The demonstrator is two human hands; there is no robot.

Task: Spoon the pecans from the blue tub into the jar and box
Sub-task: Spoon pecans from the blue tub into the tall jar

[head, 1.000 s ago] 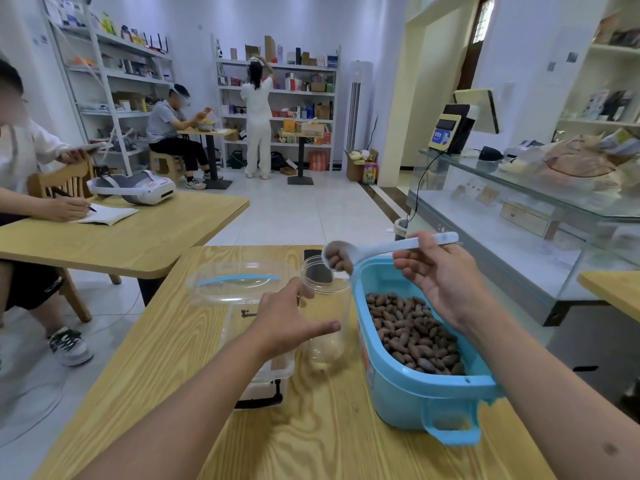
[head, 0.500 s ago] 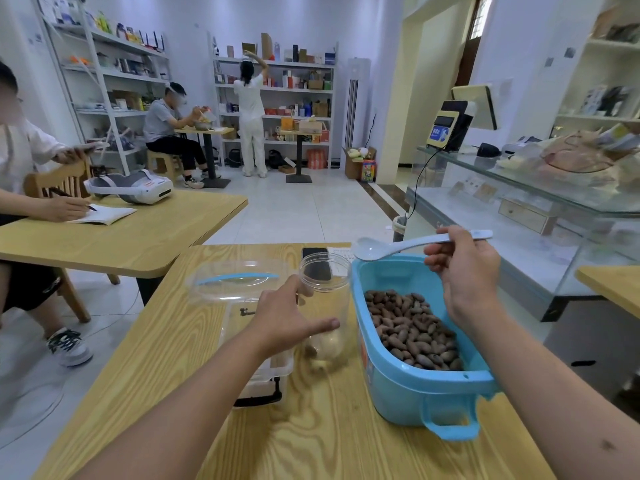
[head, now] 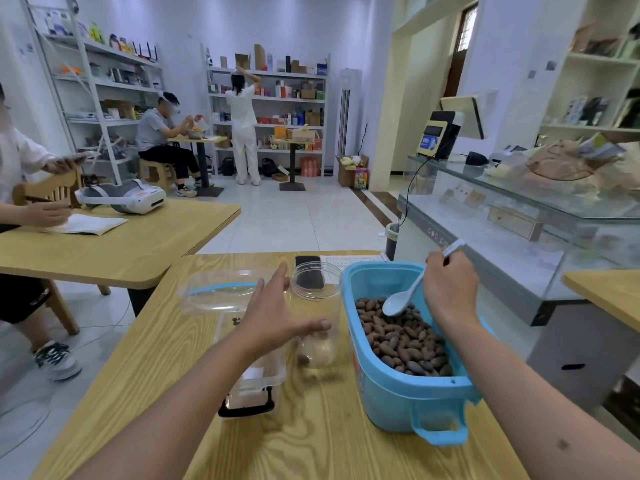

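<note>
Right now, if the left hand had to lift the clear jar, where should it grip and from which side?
Around the jar's straight wall below the rim, from its left, where the left hand already is. The mouth is open and the blue tub crowds its right side, so fingers wrapping the round wall seem safest.

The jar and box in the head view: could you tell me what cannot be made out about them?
- Jar: pecan count unclear; the left hand and glare hide its base.
- Box: contents unreadable behind the left forearm and clear lid.
- Spoon: its load cannot be judged.
</note>
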